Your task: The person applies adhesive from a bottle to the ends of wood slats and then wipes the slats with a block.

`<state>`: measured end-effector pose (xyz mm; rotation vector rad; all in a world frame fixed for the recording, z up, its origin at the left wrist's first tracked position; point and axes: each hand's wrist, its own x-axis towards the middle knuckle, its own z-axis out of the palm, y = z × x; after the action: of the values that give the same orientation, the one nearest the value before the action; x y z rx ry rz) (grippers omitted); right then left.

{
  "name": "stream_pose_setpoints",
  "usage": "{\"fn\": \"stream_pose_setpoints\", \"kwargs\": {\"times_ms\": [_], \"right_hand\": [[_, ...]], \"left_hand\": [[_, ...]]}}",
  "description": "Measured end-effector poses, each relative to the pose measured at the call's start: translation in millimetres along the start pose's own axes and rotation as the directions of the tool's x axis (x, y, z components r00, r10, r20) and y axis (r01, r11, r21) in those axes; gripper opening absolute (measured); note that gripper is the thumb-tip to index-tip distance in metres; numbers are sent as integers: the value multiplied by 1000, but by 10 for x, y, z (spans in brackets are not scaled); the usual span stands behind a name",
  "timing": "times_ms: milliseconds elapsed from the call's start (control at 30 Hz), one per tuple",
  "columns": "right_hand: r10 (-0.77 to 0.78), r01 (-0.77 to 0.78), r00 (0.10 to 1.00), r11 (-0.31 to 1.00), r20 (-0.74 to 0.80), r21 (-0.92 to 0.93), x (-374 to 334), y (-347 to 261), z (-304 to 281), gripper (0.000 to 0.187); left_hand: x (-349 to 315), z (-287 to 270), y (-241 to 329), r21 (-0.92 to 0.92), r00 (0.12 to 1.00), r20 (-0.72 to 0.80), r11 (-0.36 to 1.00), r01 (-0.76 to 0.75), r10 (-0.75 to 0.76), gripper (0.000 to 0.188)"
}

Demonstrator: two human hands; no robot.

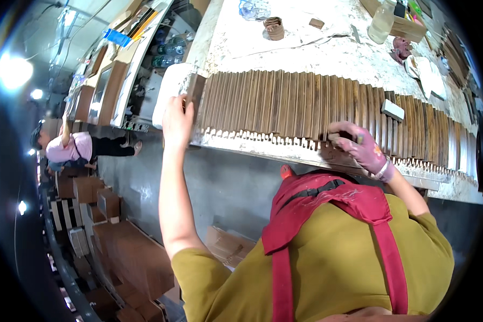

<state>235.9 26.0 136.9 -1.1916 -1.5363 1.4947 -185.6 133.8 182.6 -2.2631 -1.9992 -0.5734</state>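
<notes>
A long row of brown wooden strips (295, 104) stands packed side by side across the worktable, their near ends pale and notched. At the row's left end my bare left hand (177, 121) has its fingers curled at the edge of a broader brown wooden strip (196, 91). A white block-like thing (169, 88) lies beside that hand. Over on the right, my right hand (362, 147), in a stained pink glove, bends its fingers at the strips' near ends. Whatever its fingertips pinch is too small to tell. A small whitish block (393, 110) rests on top of the row.
Behind the row, the white-stained tabletop (306, 51) holds a brown ridged roll (274, 28), a cloudy bottle (382, 21) and a cardboard box (408, 29). Shelves with bottles (169, 53) stand left. Another person (72, 147) is farther left, near brown cartons (129, 257).
</notes>
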Motion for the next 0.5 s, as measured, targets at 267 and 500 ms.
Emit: {"fn": "stream_pose_setpoints", "kwargs": {"times_ms": [267, 500], "right_hand": [[237, -220, 912, 972, -335, 87, -241, 81, 145, 40], [40, -105, 895, 987, -444, -123, -412, 194, 55, 41]], "left_hand": [[731, 991, -575, 222, 971, 180, 955, -198, 159, 18], [739, 1197, -849, 68, 924, 363, 985, -157, 122, 34]]}}
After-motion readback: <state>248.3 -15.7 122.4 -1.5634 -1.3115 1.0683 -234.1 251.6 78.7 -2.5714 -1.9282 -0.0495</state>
